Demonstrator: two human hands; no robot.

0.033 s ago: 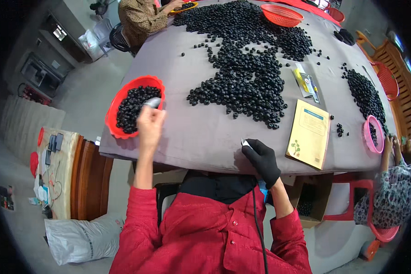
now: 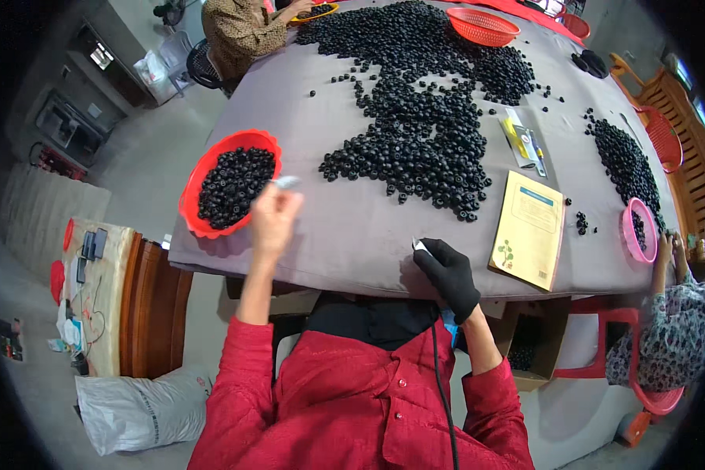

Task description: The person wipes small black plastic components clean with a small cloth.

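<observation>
Left hand (image 2: 272, 218) bare, raised over the near left part of the grey table (image 2: 352, 235), fingers pinched shut on a small pale piece (image 2: 287, 182) that juts toward the red basket (image 2: 204, 174). Basket just beside that hand, on the table's left edge, holding a heap of small black round parts (image 2: 235, 182). Right hand (image 2: 450, 274) in a black glove, resting at the near table edge, curled closed around a slim pale-tipped tool (image 2: 421, 247), with a dark cord (image 2: 439, 368) running down from it over the red shirt. Large spread of the same black parts (image 2: 423, 133) across the table's middle, well apart from both hands. Yellow booklet (image 2: 529, 229) flat to the right of the gloved hand, near it but not touching. Clear packet with yellow contents (image 2: 523, 142) beyond the booklet. Pink bowl (image 2: 641, 229) at the right edge, another person's hands (image 2: 672, 249) beside it. Second red basket (image 2: 482, 26) at the far end, empty as far as can be told. Further pile of black parts (image 2: 623, 160) along the right side. Someone in a brown patterned top (image 2: 239, 31) seated at the far left corner. Low wooden side table (image 2: 94, 290) with small clutter on the floor to the left.
</observation>
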